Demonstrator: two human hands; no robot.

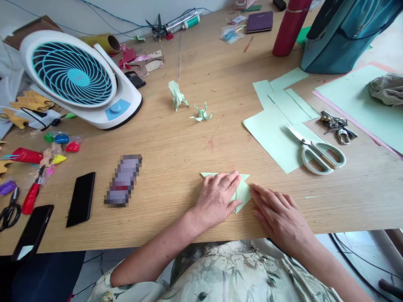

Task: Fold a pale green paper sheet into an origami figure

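A small pale green paper (243,193), folded to a triangular shape, lies flat near the table's front edge. Across it rests my left hand (217,197), fingers stretched out and pressing it down, covering its left part. My right hand (279,210) lies on the wood with fingers extended, its fingertips at the paper's right edge. Beyond the hands stand two folded green paper figures (177,96), the smaller one (202,112) with spread points. To the right, white-handled scissors (318,154) lie on green paper sheets (271,134).
A white fan (125,107) stands at the left, with phones (81,198) in front of it. Keys (338,126), a red flask (292,24) and a teal bag (344,35) are at the right. Black scissors (9,213) and clay lumps (61,139) lie far left.
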